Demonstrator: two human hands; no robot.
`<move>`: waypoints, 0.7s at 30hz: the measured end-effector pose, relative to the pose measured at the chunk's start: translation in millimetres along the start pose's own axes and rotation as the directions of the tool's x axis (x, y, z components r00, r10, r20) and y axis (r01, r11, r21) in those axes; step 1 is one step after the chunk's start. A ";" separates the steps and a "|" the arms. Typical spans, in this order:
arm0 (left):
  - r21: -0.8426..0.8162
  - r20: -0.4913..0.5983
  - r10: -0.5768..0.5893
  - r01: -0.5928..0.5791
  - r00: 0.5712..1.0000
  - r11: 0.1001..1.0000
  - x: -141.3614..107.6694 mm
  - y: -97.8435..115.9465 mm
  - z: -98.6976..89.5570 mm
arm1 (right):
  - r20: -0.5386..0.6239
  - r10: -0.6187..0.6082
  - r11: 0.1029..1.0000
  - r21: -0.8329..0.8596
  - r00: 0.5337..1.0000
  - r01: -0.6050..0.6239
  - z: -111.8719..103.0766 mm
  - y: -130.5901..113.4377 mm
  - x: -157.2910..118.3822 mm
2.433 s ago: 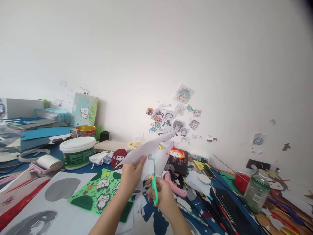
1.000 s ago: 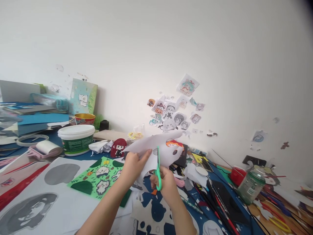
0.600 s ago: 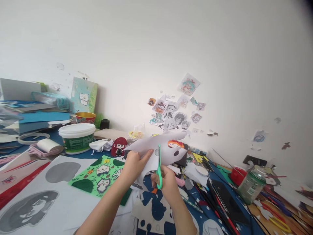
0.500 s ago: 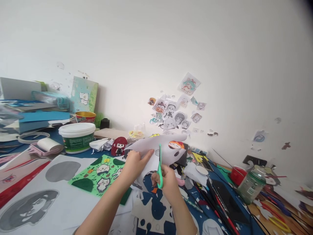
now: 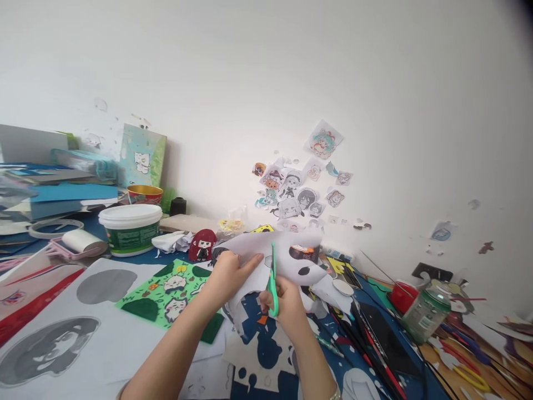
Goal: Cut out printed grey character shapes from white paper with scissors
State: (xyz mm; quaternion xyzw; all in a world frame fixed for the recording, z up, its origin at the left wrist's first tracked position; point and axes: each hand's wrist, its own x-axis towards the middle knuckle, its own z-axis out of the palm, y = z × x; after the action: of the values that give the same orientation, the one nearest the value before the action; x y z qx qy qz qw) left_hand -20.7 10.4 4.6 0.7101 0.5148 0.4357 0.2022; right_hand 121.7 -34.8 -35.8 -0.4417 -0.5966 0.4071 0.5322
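Observation:
My right hand [image 5: 284, 305] grips a pair of green scissors [image 5: 272, 286], blades pointing up and away from me. The blades lie against a white sheet of paper [image 5: 254, 244] that has cut-out holes on its right side. My left hand [image 5: 230, 278] pinches the near left edge of this sheet, thumb on top, just left of the blades. Whether the blades are parted is hard to see. Below the hands lies a pale sheet with cut-out shapes [image 5: 260, 364] on the blue tabletop.
Left of my hands lie a green picture card [image 5: 166, 294] and a sheet with grey drawings [image 5: 120, 328]. Behind them stands a white-lidded tub [image 5: 131, 228]. To the right are pens [image 5: 377, 355], a dark tablet-like slab [image 5: 389, 339], a glass jar [image 5: 428, 311] and yellow-handled scissors [image 5: 470, 378].
The paper's right part has swung and tilted, so its holes show differently. Both hands stay nearly in place, and the scissors have shifted very slightly. The camera view has moved a little.

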 end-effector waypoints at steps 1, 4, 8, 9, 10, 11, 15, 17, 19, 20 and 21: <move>-0.004 0.016 0.010 -0.010 1.000 1.000 -0.2 0.0 -0.1 | -0.001 0.003 1.000 -0.003 1.000 -0.003 -1.0 -0.5 -0.4; -0.012 0.045 0.030 -0.029 0.999 0.999 -1.0 0.4 -0.8 | 0.019 0.002 1.000 -0.021 1.000 -0.001 -3.9 -3.8 -2.1; -0.001 0.046 0.045 -0.045 0.998 0.999 0.5 -1.7 -3.2 | 0.047 -0.002 1.000 -0.020 0.999 0.003 -6.5 -7.2 -3.4; -0.006 0.026 0.064 -0.064 0.998 0.998 1.3 -2.8 -4.0 | 0.043 -0.001 1.000 -0.021 0.999 0.002 -7.0 -7.2 -3.4; -0.020 0.009 0.094 -0.094 0.996 0.995 2.2 -4.1 -4.9 | 0.036 -0.008 1.000 -0.025 0.999 0.009 -7.4 -6.9 -3.2; -0.045 0.003 0.131 -0.130 0.991 0.990 3.1 -5.4 -5.8 | 0.023 -0.022 0.999 -0.031 0.999 0.023 -7.8 -6.4 -2.9; -0.166 -0.051 0.200 -0.206 0.978 0.964 4.3 -8.2 -9.4 | -0.061 -0.074 0.997 -0.032 0.995 0.072 -7.3 -3.4 -0.4; -0.126 -0.258 0.183 -0.221 0.949 0.967 1.2 -5.8 -12.6 | -0.086 -0.063 0.998 -0.015 0.994 0.062 -5.7 -2.1 2.3; -0.104 -0.364 0.208 -0.262 0.908 0.959 -5.8 0.1 -17.3 | -0.077 -0.060 0.998 -0.004 0.995 0.059 -3.9 -1.5 5.8; -0.145 -0.291 0.233 -0.284 0.928 0.948 -10.6 4.0 -19.8 | -0.068 -0.066 0.998 0.001 0.996 0.066 -3.3 -1.5 7.6; -0.239 -0.078 0.276 -0.287 0.958 0.928 -15.9 8.1 -22.0 | -0.060 -0.075 0.997 0.009 0.995 0.075 -3.0 -1.6 9.2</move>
State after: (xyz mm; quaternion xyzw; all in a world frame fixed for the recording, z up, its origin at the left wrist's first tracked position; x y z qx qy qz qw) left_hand -35.9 -10.7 15.9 0.7363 0.3535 0.5360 0.2136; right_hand 124.1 -26.4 -31.5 -0.4279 -0.5943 0.3768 0.5672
